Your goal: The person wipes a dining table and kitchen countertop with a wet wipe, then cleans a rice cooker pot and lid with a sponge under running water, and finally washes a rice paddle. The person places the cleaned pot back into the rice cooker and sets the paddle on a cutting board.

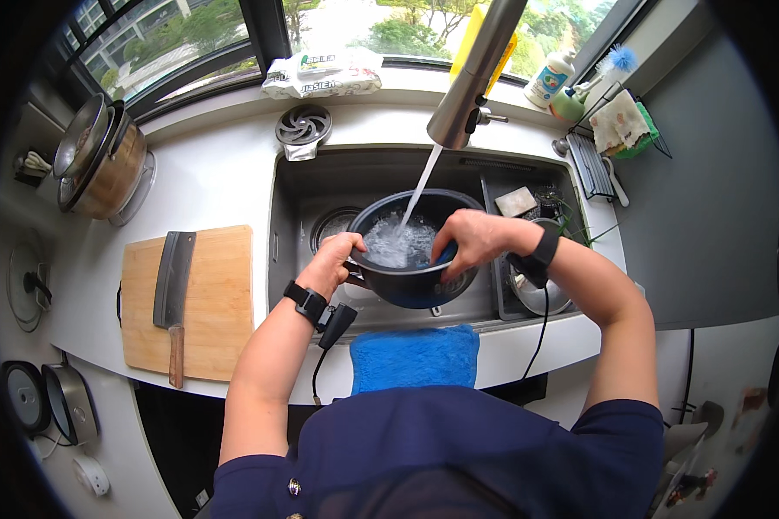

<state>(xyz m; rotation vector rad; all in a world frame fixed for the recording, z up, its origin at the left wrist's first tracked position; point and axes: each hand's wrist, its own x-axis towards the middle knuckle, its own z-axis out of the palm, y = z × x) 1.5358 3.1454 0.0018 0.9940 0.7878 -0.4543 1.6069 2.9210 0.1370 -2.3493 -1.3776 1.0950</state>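
Note:
A dark cooking pot (409, 285) is held tilted over the grey sink (292, 194). My left hand (331, 263) grips it at the left, by the handle and rim, with the thumb over the edge. Water (422, 185) runs from the metal faucet (454, 117) into the pot and foams inside. At the right rim, my right hand (474, 239) pinches a small blue scrubbing pad or cloth (448, 252) against the inner wall. The fingers partly cover that blue piece, so its exact kind is unclear.
Left of the sink, a cleaver (174, 279) lies on a wooden cutting board (224, 311). A blue towel (415, 360) drapes over the front counter edge. The sink's right compartment holds a metal bowl (539, 298) and a whitish block (516, 202). Stacked pots (113, 168) stand far left.

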